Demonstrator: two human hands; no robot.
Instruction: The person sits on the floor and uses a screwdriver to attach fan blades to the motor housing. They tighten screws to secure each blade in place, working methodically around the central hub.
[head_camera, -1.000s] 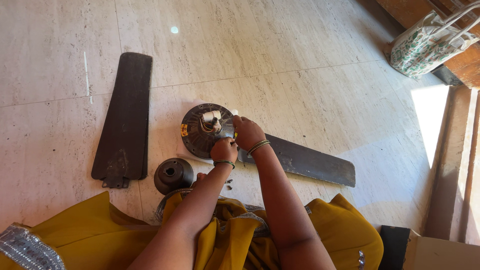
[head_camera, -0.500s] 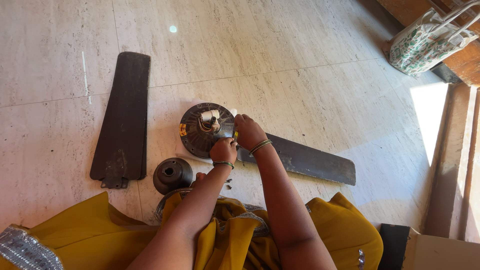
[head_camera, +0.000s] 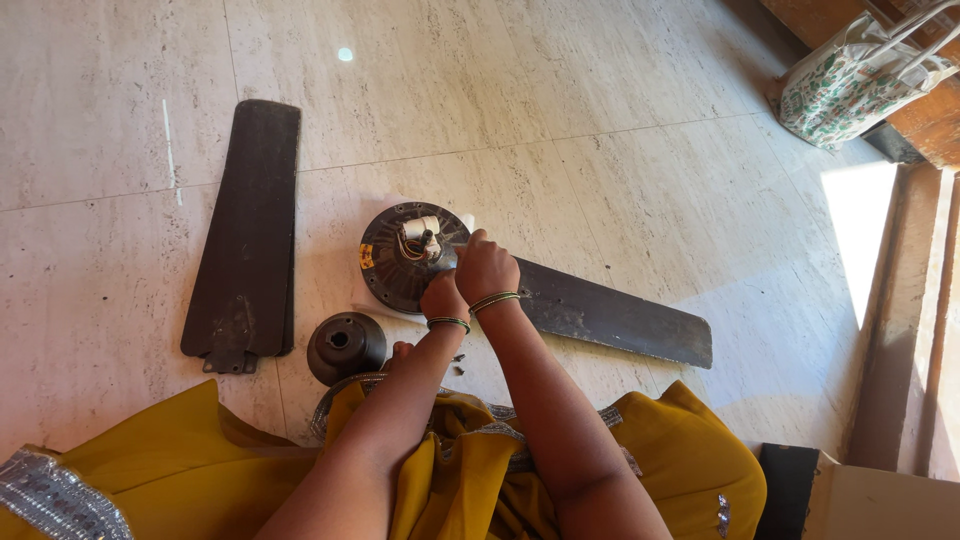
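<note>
A dark round ceiling fan motor (head_camera: 400, 262) lies on the tiled floor with white and coloured wires at its middle. One long dark blade (head_camera: 610, 318) reaches from its rim to the right. My left hand (head_camera: 443, 298) is curled at the motor's near rim, by the blade's root. My right hand (head_camera: 487, 270) is a fist just above it, on the same spot. It is closed around a small tool that the fingers hide. Both wrists carry bangles.
Loose dark fan blades (head_camera: 248, 230) lie stacked at the left. A dark cup-shaped fan cover (head_camera: 345, 346) stands near my knee, and small screws (head_camera: 458, 365) lie beside it. A patterned bag (head_camera: 850, 85) is at the top right, a cardboard box (head_camera: 880, 500) at the bottom right.
My right hand has shifted slightly left and up over the motor's rim. The yellow tip seen earlier between my hands is now hidden. My left hand has barely moved.
</note>
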